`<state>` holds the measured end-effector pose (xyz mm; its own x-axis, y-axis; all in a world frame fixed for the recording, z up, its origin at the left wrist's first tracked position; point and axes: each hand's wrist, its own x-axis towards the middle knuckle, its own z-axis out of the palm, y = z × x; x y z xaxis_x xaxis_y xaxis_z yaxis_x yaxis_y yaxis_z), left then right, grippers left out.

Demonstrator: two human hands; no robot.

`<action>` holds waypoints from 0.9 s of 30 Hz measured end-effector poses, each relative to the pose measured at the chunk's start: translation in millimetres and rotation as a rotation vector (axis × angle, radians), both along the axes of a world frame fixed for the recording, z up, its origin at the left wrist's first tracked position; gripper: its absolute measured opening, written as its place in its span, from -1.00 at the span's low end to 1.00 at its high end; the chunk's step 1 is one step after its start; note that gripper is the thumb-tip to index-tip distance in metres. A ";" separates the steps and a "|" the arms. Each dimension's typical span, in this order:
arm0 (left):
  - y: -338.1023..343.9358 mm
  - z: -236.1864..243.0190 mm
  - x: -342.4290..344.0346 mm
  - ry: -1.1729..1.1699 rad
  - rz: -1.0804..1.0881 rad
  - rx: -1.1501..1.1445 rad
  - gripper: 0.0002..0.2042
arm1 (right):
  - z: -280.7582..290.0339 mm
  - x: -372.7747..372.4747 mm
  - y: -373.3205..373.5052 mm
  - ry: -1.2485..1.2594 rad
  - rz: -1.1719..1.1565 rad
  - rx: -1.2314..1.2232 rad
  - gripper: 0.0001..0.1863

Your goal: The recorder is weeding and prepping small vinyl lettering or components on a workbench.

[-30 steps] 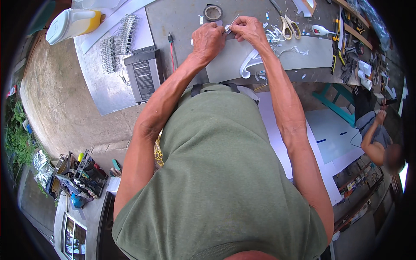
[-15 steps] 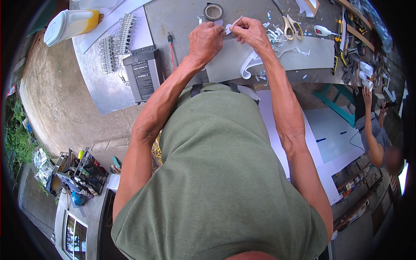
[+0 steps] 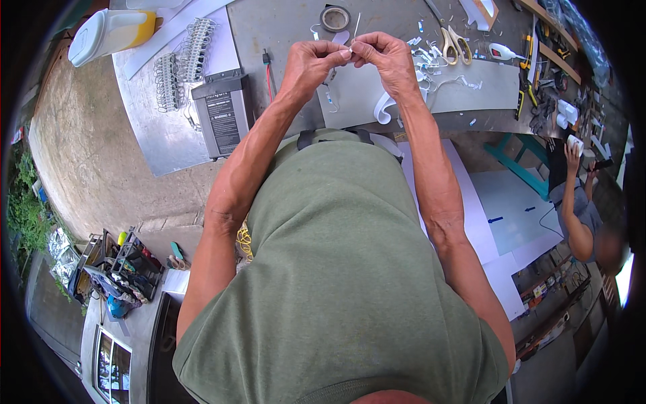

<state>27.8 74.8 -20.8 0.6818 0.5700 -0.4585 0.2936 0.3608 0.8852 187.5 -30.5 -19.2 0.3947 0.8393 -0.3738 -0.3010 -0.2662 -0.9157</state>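
My left hand and my right hand meet fingertip to fingertip above the grey workbench. Both are closed in a pinch on a thin white wire, whose free end sticks up from my right fingers. The exact spot they grip is hidden by the fingertips. Below my left hand hangs a thin lead with a small white module. Just beyond the hands lies a roll of dark tape. A white curved channel piece rests under my right wrist.
Scissors, a white glue bottle and several small white modules lie to the right. A boxy power supply, wire-bound strips and a yellow-filled jug stand left. Another person's hand is far right.
My hands have closed together at the fingertips, and the left has turned. The white wire now points more upright. A lead with a module shows hanging below my left hand.
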 end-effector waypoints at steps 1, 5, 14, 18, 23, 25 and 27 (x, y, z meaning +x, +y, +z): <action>-0.1 0.1 -0.9 -0.001 0.000 -0.001 -0.73 | -1.0 -1.5 -1.0 0.011 -0.022 0.027 -0.79; -0.9 4.0 -3.0 -0.069 0.031 -0.121 -0.75 | -3.3 -1.3 -4.3 0.115 -0.041 0.091 -0.81; -4.9 -3.4 -6.5 -0.072 0.064 -0.166 -0.78 | 14.4 -8.1 -5.5 0.062 -0.006 -0.018 -0.80; -5.5 -3.3 -5.7 -0.046 0.059 -0.179 -0.78 | 22.4 -9.2 -4.2 -0.098 0.002 -0.171 -0.77; -9.0 -8.2 -4.4 -0.031 0.091 -0.176 -0.79 | 26.1 -12.8 -1.5 -0.107 -0.010 -0.235 -0.77; -10.0 -8.8 -4.3 -0.043 0.100 -0.161 -0.79 | 26.7 -13.9 -1.8 -0.045 -0.050 -0.233 -0.79; -10.2 -5.6 -3.7 -0.024 0.093 -0.163 -0.79 | 22.6 -13.1 -3.4 -0.029 -0.053 -0.214 -0.80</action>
<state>24.0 64.7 -26.4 0.6412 0.5511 -0.5340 0.2315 0.5245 0.8193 174.3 -33.9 3.3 0.4493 0.7201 -0.5288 -0.2943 -0.4396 -0.8486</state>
